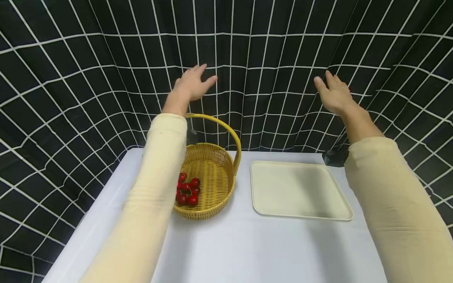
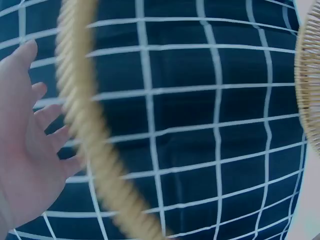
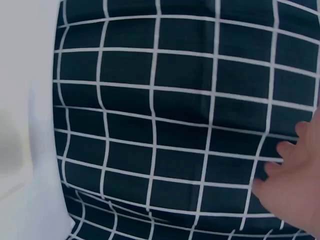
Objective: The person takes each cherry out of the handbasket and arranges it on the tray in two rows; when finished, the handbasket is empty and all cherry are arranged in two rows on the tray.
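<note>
Both hands are raised in the air with nothing in them. My left hand point(image 1: 191, 84) is held above the yellow wicker basket point(image 1: 231, 184), its fingers extended and thumb apart. In the left wrist view the basket's arched handle point(image 2: 82, 105) passes close in front of that hand. Red cherries point(image 1: 187, 190) lie in the basket's left part, some of them hidden by my left sleeve. My right hand point(image 1: 334, 94) is up beyond the far right of the cream tray point(image 1: 283, 188), fingers extended. At the right wrist view's edge, the same hand shows against the dark cloth.
A white table point(image 1: 247, 251) carries the basket on the left and the tray on the right. Black cloth with a white grid point(image 1: 269, 51) hangs behind and at both sides. A dark device point(image 1: 335, 158) is beside my right sleeve.
</note>
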Available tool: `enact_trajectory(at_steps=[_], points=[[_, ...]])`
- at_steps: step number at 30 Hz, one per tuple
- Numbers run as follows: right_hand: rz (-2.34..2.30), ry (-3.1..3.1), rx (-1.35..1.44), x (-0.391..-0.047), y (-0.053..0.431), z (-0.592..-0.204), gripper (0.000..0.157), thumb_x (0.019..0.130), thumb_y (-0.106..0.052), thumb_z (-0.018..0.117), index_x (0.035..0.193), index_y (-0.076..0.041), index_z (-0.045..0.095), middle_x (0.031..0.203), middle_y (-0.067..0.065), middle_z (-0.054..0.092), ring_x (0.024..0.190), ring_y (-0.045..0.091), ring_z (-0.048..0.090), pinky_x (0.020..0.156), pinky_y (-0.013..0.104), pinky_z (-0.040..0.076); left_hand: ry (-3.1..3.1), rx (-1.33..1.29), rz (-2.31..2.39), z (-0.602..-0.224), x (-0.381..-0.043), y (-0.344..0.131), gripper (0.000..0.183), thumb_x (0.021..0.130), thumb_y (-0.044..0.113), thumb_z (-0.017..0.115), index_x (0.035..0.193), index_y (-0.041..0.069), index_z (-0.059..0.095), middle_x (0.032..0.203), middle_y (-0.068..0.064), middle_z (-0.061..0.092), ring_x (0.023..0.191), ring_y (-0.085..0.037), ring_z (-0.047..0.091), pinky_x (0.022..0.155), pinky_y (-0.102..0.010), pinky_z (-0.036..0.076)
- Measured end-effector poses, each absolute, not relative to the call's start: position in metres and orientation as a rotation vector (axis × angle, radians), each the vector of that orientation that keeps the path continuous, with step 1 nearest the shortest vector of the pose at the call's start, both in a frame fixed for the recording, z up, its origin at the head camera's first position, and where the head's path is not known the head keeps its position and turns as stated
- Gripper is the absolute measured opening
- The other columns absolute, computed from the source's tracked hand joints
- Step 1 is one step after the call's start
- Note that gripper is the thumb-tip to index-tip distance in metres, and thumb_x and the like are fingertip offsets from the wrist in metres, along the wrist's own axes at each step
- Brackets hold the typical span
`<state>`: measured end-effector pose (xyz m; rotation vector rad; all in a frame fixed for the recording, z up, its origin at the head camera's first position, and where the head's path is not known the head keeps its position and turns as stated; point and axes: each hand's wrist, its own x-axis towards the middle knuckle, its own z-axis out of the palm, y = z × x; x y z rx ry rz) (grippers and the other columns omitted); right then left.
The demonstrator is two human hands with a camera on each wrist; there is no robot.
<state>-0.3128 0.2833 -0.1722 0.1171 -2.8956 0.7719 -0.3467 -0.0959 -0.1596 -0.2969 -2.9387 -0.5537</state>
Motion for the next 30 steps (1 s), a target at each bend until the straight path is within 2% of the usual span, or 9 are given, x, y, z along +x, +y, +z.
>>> enact_trajectory(at_steps=[3,8,12,15,17,19,22,24,30], points=[[1.067,-2.817,0.167,-0.308,0.296,-0.169,0.070,0.098,-0.052,0.004,0.149,-0.009,-0.016,0.154,0.014,-0.019,0.140,0.031,-0.017,0.112,0.044,-0.011,-2.915,-0.320,-0.768,-0.146,-0.344,-0.116,0.071,0.097,0.058,0.026,0.154,0.022,0.005,0.159,-0.003,0.006,0.144,-0.022,0.007,0.114,-0.042,0.010],[1.761,-2.577,0.123,-0.297,0.326,-0.178,0.070,0.093,-0.062,0.009,0.151,-0.029,-0.011,0.158,0.003,-0.011,0.142,0.029,-0.007,0.113,0.045,0.000,-2.869,-0.352,-1.150,-0.143,-0.342,-0.150,0.073,0.095,0.063,0.021,0.154,0.025,0.003,0.159,0.001,0.008,0.143,-0.018,0.009,0.114,-0.040,0.012],[2.183,-2.323,0.155,-0.288,0.351,-0.193,0.069,0.091,-0.066,0.019,0.151,-0.038,0.003,0.159,0.000,0.001,0.143,0.026,0.005,0.104,0.034,0.038,-2.761,-0.349,-1.517,-0.160,-0.339,-0.189,0.069,0.096,0.061,0.013,0.154,0.024,0.007,0.158,-0.004,0.016,0.142,-0.023,0.015,0.113,-0.046,0.016],[2.384,-2.196,0.249,-0.282,0.367,-0.207,0.071,0.090,-0.066,0.024,0.152,-0.037,0.005,0.159,0.002,0.002,0.135,0.017,0.034,0.081,0.026,0.053,-2.621,-0.288,-1.777,-0.181,-0.332,-0.221,0.067,0.097,0.059,0.012,0.154,0.025,0.011,0.156,-0.007,0.021,0.141,-0.027,0.019,0.112,-0.050,0.019],[2.517,-2.097,0.307,-0.278,0.374,-0.219,0.073,0.091,-0.066,0.029,0.152,-0.035,0.005,0.159,0.001,0.006,0.122,0.015,0.051,0.077,0.030,0.055,-2.530,-0.262,-1.911,-0.196,-0.326,-0.239,0.066,0.097,0.059,0.013,0.154,0.026,0.012,0.156,-0.008,0.020,0.141,-0.028,0.019,0.111,-0.051,0.018],[2.660,-1.969,0.358,-0.273,0.380,-0.232,0.074,0.091,-0.063,0.034,0.153,-0.034,0.006,0.155,0.002,0.023,0.106,0.017,0.061,0.078,0.037,0.055,-2.465,-0.272,-2.006,-0.214,-0.318,-0.252,0.067,0.097,0.059,0.014,0.154,0.026,0.011,0.157,-0.009,0.018,0.141,-0.029,0.018,0.111,-0.053,0.019],[2.850,-1.768,0.440,-0.267,0.385,-0.251,0.075,0.092,-0.059,0.040,0.153,-0.031,0.007,0.137,0.006,0.049,0.107,0.027,0.062,0.080,0.045,0.054,-2.350,-0.323,-2.154,-0.242,-0.308,-0.263,0.068,0.097,0.060,0.016,0.154,0.024,0.010,0.157,-0.012,0.015,0.141,-0.032,0.015,0.110,-0.055,0.018],[2.958,-1.643,0.513,-0.265,0.387,-0.264,0.073,0.094,-0.056,0.040,0.154,-0.030,0.008,0.127,0.009,0.058,0.111,0.032,0.059,0.083,0.049,0.052,-2.254,-0.357,-2.259,-0.260,-0.302,-0.266,0.069,0.097,0.061,0.018,0.154,0.024,0.011,0.157,-0.013,0.015,0.141,-0.034,0.015,0.110,-0.056,0.018],[3.218,-1.274,0.673,-0.257,0.386,-0.301,0.061,0.096,-0.054,0.035,0.150,-0.024,0.031,0.136,0.017,0.050,0.122,0.039,0.048,0.094,0.058,0.042,-2.007,-0.474,-2.550,-0.309,-0.284,-0.265,0.062,0.100,0.052,0.020,0.154,0.024,0.009,0.157,-0.013,0.012,0.142,-0.034,0.011,0.110,-0.059,0.012]])
